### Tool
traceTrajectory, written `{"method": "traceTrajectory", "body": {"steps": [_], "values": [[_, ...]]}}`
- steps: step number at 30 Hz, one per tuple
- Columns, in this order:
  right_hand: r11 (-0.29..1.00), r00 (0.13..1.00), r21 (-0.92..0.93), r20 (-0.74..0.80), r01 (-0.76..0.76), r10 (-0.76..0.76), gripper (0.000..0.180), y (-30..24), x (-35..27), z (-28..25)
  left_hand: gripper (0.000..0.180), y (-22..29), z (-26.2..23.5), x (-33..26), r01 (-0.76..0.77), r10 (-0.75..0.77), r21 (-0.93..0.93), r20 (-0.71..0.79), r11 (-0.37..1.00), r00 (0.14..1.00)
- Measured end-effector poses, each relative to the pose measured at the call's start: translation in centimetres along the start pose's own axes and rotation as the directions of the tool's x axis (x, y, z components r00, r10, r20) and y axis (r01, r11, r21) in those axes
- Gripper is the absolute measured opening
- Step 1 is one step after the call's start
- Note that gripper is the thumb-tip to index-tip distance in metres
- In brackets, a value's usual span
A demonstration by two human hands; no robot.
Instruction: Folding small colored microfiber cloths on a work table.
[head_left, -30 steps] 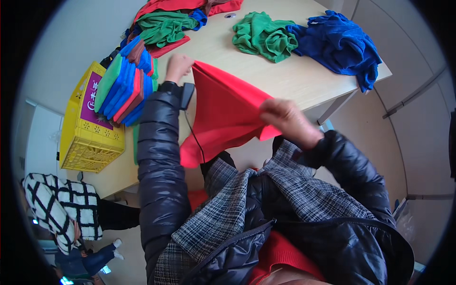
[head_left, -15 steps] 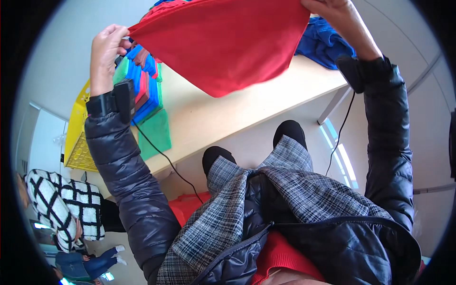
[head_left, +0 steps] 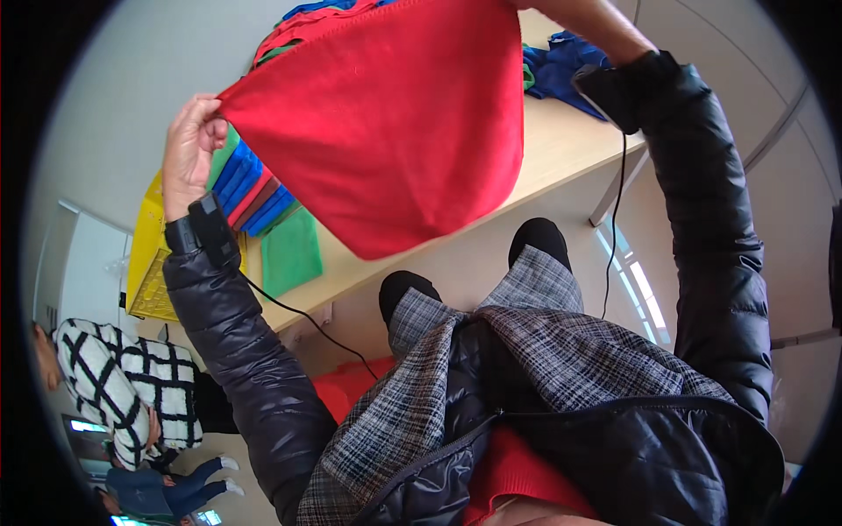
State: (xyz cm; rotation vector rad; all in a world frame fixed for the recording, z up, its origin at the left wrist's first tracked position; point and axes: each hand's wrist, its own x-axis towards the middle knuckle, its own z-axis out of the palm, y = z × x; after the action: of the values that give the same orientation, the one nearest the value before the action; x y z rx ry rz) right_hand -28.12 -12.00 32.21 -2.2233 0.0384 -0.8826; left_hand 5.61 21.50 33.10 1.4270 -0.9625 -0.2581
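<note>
A red cloth [head_left: 395,131] hangs spread out between my two hands, above the table. My left hand [head_left: 193,140] pinches its left corner between thumb and fingers. At the top edge of the view, my right hand [head_left: 561,10] grips the other upper corner; its fingertips are cut off by the frame. Left of the cloth stands a stack of folded cloths [head_left: 254,191] in blue, red, brown and green. One folded green cloth [head_left: 292,252] lies flat in front of that stack. Behind the red cloth, a heap of loose cloths [head_left: 303,31] is partly hidden.
A yellow plastic basket [head_left: 151,276] stands at the table's left end. Crumpled blue cloths [head_left: 566,74] lie on the light wooden table [head_left: 561,149] at the right. Black cables [head_left: 617,219] hang from both my wrists. Other people [head_left: 132,377] are at the lower left.
The red cloth has come down and nearer to me, its lower edge now over the table's front edge. My left hand has lowered; my right hand has shifted left and up.
</note>
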Motion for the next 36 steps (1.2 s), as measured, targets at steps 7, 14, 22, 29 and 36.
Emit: {"method": "traceTrajectory", "body": {"steps": [7, 14, 22, 29, 36], "values": [[0.965, 0.991, -0.231, -0.008, 0.126, -0.132, 0.018, 6.6, 4.4, 4.0, 0.013, -5.5, -1.3, 3.0, 0.158, -0.155, 0.1, -0.041, 0.982, 0.987], [0.933, 0.959, -0.322, -0.172, 0.16, -0.223, 0.016, 1.3, 3.1, 4.6, 0.013, -6.4, -1.3, 3.8, -0.085, 0.085, 0.006, -0.133, 0.996, 0.987], [0.927, 0.943, -0.178, 0.116, 0.329, -0.313, 0.006, 8.2, -10.6, 21.9, 0.007, -24.2, -7.2, -8.7, 0.28, -0.159, 0.439, -0.294, 0.854, 0.943], [0.971, 0.943, -0.185, 0.322, 0.151, -0.085, 0.013, 9.7, -16.5, 27.9, 0.032, -22.0, 14.7, -19.8, -0.279, 0.189, 0.601, 0.211, 0.749, 0.959], [0.994, 0.962, -0.06, 0.265, 0.089, -0.07, 0.015, 9.8, -15.7, 26.9, 0.023, -24.1, 17.9, -22.8, -0.231, 0.213, 0.624, 0.104, 0.747, 0.971]]}}
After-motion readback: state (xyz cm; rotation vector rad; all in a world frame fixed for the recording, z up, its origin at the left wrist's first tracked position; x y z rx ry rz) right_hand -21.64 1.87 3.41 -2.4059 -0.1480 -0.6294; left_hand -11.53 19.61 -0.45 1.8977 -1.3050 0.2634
